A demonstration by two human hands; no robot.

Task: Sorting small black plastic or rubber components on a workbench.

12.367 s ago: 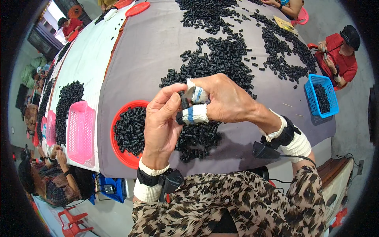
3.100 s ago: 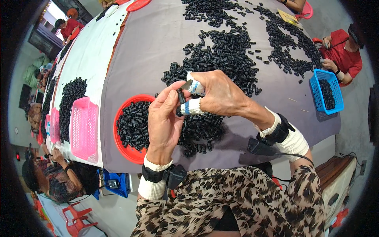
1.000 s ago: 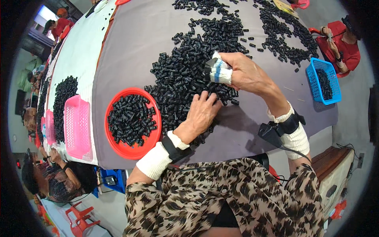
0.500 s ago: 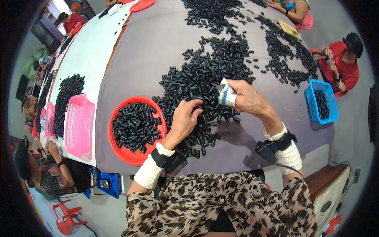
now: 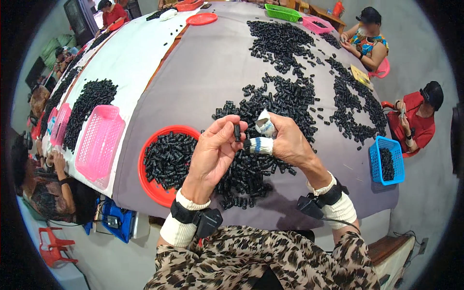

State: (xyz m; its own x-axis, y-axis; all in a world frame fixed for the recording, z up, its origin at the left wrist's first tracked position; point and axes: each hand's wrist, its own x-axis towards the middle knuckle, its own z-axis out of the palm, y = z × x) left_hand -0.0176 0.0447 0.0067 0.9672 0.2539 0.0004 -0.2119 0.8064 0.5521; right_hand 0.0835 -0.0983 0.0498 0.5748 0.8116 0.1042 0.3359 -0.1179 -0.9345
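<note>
Red round tray [image 5: 151,187] of black parts sits at your left on the grey surface [image 5: 208,82]. Your left hand [image 5: 214,152] pinches one small black cylindrical part [image 5: 237,131], raised above the loose pile [image 5: 251,169]. Your right hand [image 5: 285,140], fingers taped, is curled closed just beside it.

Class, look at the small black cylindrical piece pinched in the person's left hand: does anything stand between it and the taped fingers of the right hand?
Nothing visible does. The left hand pinches the small black cylindrical piece upright at its fingertips, and the right hand, its fingers wrapped in white and blue tape, sits just beside it. Only open air above the pile of black pieces separates them.
</note>
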